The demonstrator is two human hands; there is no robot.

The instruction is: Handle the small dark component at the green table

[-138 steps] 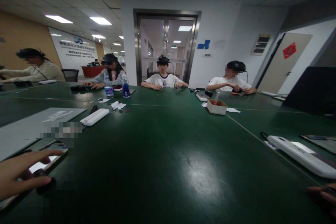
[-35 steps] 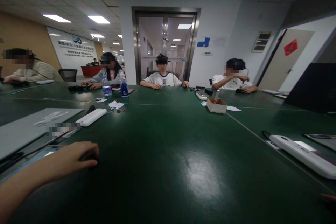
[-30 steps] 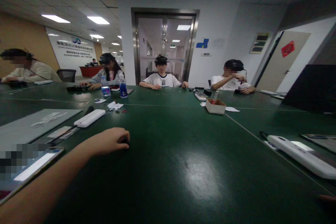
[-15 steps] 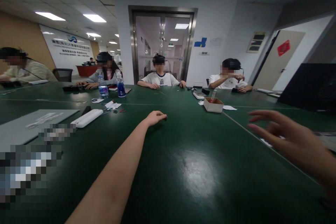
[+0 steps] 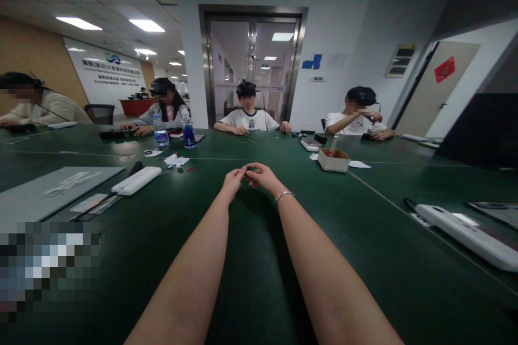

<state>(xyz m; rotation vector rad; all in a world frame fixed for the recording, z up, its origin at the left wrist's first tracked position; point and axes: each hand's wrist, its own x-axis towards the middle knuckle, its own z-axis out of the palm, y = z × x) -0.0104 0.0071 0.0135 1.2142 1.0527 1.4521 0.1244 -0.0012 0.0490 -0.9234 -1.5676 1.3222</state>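
Note:
Above the green table (image 5: pixel 259 259), my two hands come together at the fingertips, straight ahead of me. My left hand (image 5: pixel 232 182) is closed in a pinch around something small and dark that I cannot make out. The fingers of my right hand (image 5: pixel 265 177) are curled, with thumb and forefinger pressed up to the left fingertips at the same small spot. A silvery bracelet (image 5: pixel 284 195) circles the right wrist. Beyond the hands, to the left, lie torn white papers (image 5: pixel 177 160) and a small red item (image 5: pixel 191 168).
On the left are a white power strip (image 5: pixel 137 180) and a grey board (image 5: pixel 56 191). Bottles (image 5: pixel 189 135) stand farther back. A small open box (image 5: pixel 333 160) holds a clear tube. A long white device (image 5: pixel 465 234) lies right. Several people sit across the table.
My right hand has swung in from the far right and now meets my left hand. The left hand has stayed in about the same place, still pinched.

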